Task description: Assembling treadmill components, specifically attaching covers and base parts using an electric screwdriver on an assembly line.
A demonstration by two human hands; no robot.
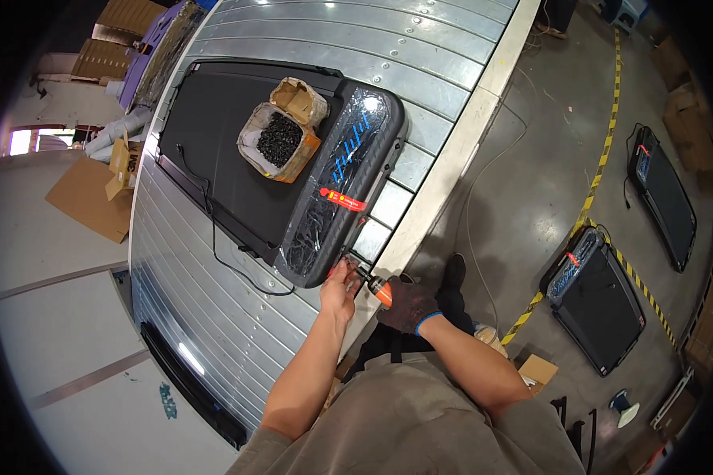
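A black walking pad (237, 146) lies on the slatted metal conveyor, its end cover wrapped in clear film with blue stripes and a red tag (343, 199). My right hand (409, 307), in a dark glove with a blue cuff, is wrapped round an orange power screwdriver (382, 293). The tool's shaft points at the near corner of the end cover. Beside the shaft's tip, my bare left hand (338, 290) pinches its fingers together against the cover's edge; what they hold is too small to make out. An open carton (311, 154) of small black screws (280, 141) sits on the pad.
A black power cord (211, 214) trails from the pad across the conveyor (237, 317). The conveyor's pale side rail (451, 174) runs along my right. On the floor lie two more walking pads (599, 313), yellow-black tape (606, 142) and a thin cable (469, 214). Flattened cardboard (91, 198) is at left.
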